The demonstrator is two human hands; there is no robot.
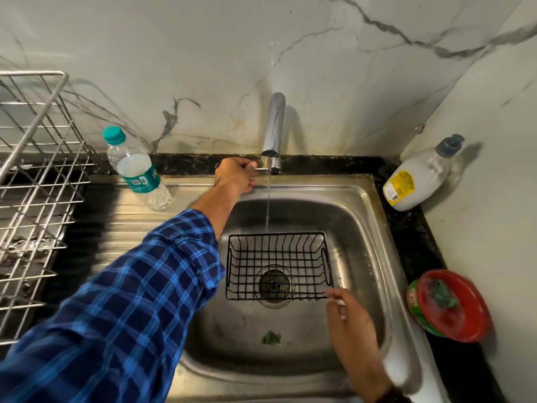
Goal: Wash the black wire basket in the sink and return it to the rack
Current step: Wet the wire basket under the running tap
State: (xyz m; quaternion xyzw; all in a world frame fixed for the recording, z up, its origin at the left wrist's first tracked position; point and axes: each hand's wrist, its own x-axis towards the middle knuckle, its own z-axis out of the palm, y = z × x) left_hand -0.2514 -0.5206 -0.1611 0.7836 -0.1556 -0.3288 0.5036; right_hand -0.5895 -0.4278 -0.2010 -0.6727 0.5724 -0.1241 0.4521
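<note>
Black wire basket (pixel 279 266) sits upright on the sink (pixel 363 228) floor, over the drain (pixel 273 303), open side up. Water stream (pixel 268 199) from the faucet (pixel 274 126) drops at the basket's far rim. Left hand (pixel 236 173), blue plaid sleeve, fingers curled round the faucet lever (pixel 261 169). Right hand (pixel 345 312) at the basket's near right corner, fingertips touching the rim; blurred, can't tell if it grips. Green scrap (pixel 271 337) near the sink's front wall. Rack (pixel 35 170) at the tabletop's left edge, water bottle (pixel 136 170) tilted beside it. White soap bottle (pixel 418 175) in the back right corner, red tub (pixel 453 306) at the right edge.
</note>
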